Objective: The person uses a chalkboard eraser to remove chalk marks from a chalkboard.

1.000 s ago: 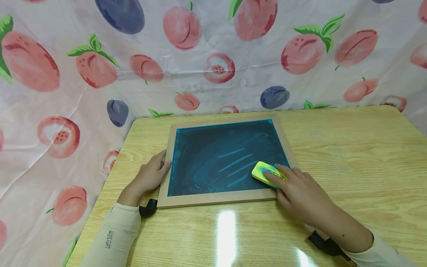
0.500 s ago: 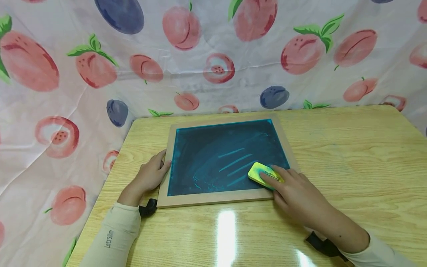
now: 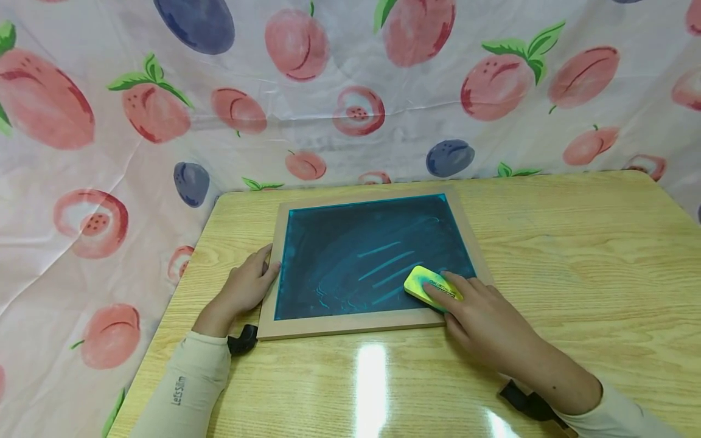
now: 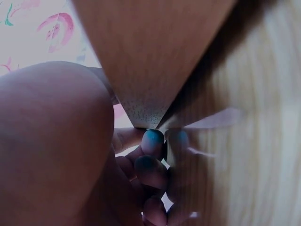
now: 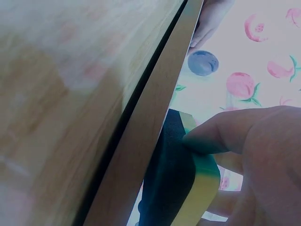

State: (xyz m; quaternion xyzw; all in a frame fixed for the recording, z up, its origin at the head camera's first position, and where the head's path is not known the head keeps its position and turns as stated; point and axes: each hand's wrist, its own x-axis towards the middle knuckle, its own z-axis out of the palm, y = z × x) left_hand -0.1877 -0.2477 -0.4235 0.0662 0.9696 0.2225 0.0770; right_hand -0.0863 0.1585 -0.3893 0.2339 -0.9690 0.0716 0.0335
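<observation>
A small chalkboard (image 3: 339, 243) with a pale wooden frame lies on the table, bearing several blue chalk strokes near its middle and fainter smears around them. My right hand (image 3: 493, 319) grips a yellow chalkboard eraser (image 3: 424, 281) over the board's lower right corner. Its dark felt side (image 5: 171, 165) and the thumb pressed on its edge show in the right wrist view. At the board's left side, my left hand (image 3: 249, 286) holds the frame, thumb on its edge. Blue-stained fingertips (image 4: 153, 137) curl by the frame's side (image 4: 150, 56) in the left wrist view.
The wood-grain table (image 3: 575, 261) extends to the right of the board and in front of it. Behind and to the left hangs a fruit-printed cloth (image 3: 356, 61). Black wrist mounts (image 3: 243, 340) sit at both wrists.
My right hand has slid a little to the left with the eraser, by a small amount. The left hand and the board stay where they were.
</observation>
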